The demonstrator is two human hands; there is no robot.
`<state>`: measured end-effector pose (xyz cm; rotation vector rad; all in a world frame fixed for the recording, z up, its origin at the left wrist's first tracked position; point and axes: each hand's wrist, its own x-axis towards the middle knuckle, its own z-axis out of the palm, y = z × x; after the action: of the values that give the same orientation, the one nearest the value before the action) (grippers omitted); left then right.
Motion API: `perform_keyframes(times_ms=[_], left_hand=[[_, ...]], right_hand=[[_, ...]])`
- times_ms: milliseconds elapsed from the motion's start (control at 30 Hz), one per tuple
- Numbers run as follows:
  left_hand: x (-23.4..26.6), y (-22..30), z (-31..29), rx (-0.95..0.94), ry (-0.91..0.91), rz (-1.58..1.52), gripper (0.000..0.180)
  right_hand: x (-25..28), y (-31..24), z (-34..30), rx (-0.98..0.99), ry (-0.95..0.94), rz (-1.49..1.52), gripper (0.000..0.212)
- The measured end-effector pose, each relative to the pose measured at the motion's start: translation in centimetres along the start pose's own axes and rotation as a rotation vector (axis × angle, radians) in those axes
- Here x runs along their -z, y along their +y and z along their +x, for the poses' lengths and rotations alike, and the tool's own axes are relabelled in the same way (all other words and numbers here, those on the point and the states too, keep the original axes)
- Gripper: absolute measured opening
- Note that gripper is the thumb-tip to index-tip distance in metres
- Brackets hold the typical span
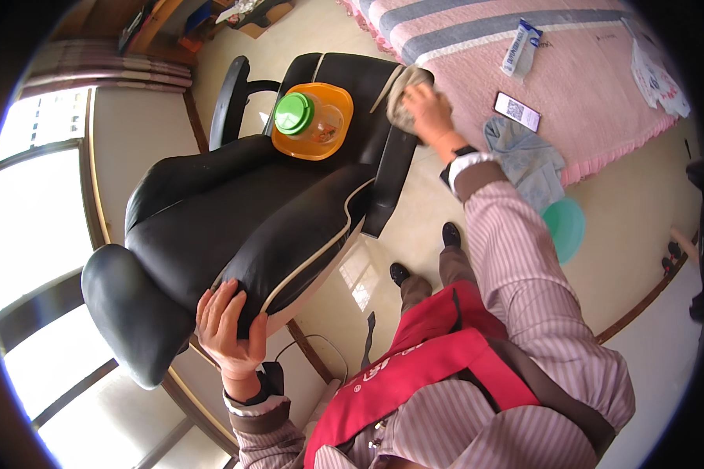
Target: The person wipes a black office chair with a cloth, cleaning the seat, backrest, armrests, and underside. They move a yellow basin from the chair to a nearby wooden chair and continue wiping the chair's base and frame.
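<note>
The two hands are well apart, each at the black padded chair (192, 203), which stretches between them. The left hand (233, 324) lies on the edge of the backrest with its fingers slightly spread, gripping nothing; the rounded headrest (137, 313) is just to its left. The right hand (429, 109), reaching farther forward, is on a beige cloth (399, 102) at the chair's far right corner, beyond the end of the near armrest (391, 184). That hand is blurred, so I cannot tell whether its fingers close around the cloth or only press on it.

To the left of the right hand, and well ahead of the left one, an orange tray (339, 97) rests on the seat. In it is a clear jar with a green lid (294, 114); the jar seems tilted or lying over.

To the right of the right hand is a bed with a pink cover (587, 102). A phone (517, 111) with a lit screen lies on it near that hand, and a white and blue packet (522, 51) is farther forward. A blue-grey towel (524, 156) hangs over the bed's edge, beside the right forearm, with a green basin (565, 227) just past it, nearer the body.
</note>
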<state>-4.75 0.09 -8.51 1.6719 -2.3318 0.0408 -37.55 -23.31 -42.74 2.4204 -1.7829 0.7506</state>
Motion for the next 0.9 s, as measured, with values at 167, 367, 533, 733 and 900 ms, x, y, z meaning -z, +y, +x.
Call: perform_keyframes(times_ms=[167, 367, 533, 733, 900], left_hand=[[0.2, -0.5, -0.1, 0.033, 0.001, -0.006, 0.030], [0.1, -1.3, -0.8, 0.012, 0.002, -0.009, 0.028], [0.1, -1.6, -0.9, -0.001, 0.021, -0.041, 0.028], [-0.2, -1.9, -1.1, -0.032, 0.040, -0.100, 0.032], [0.2, -2.5, -1.5, -0.066, 0.100, -0.188, 0.033]], right_hand=[[-1.1, 8.0, 5.2, -0.626, -0.176, 0.397, 0.027], [3.3, 4.0, 4.1, -0.721, 0.072, 0.774, 0.037], [3.6, -6.4, 3.9, -0.375, -0.053, 0.972, 0.040], [0.4, -15.6, 5.5, -0.330, -0.749, 0.968, 0.036], [3.2, -22.0, 9.8, 0.180, -0.996, 0.835, 0.038]])
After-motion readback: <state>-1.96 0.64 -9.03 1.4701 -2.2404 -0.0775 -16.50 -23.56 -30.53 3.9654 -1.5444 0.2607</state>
